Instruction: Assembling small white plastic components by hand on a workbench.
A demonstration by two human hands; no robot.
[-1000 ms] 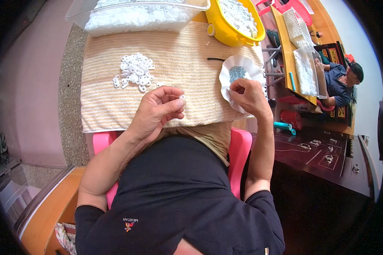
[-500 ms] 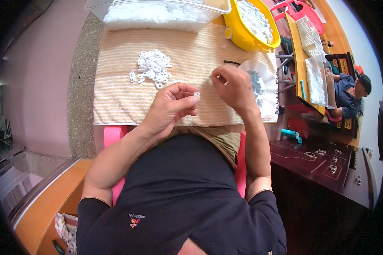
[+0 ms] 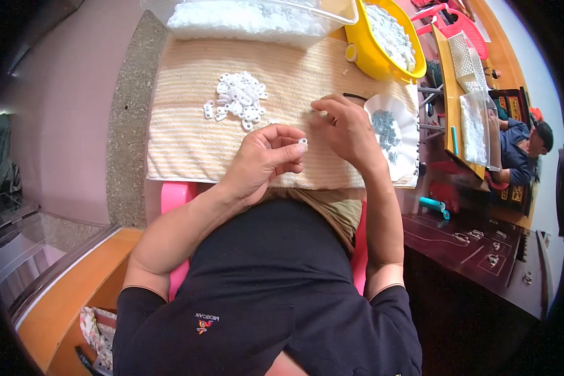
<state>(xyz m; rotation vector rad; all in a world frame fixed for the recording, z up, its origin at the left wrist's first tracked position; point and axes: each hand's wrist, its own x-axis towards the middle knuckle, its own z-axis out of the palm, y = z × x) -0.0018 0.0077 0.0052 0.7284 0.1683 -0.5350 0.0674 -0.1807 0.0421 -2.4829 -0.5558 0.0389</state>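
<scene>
My left hand (image 3: 266, 156) pinches a small white plastic ring (image 3: 302, 141) between thumb and fingertips, over a striped beige towel (image 3: 188, 131) on my lap. My right hand (image 3: 344, 128) hovers just right of it, fingers pinched together on something too small to make out. A pile of several white plastic rings (image 3: 238, 103) lies on the towel beyond my left hand. A white paper plate (image 3: 407, 128) with small dark metal pieces sits right of my right hand.
A clear tub (image 3: 257, 15) of white parts and a yellow bowl (image 3: 373, 56) of white parts stand at the far edge. A wooden bench with bags, a pink basket (image 3: 457, 22) and another seated person (image 3: 523, 147) are to the right. Dark wooden furniture (image 3: 476, 250) lies at my right side.
My right hand has left the paper plate and moved left toward my left hand. My left hand has turned so the white ring shows at its fingertips.
</scene>
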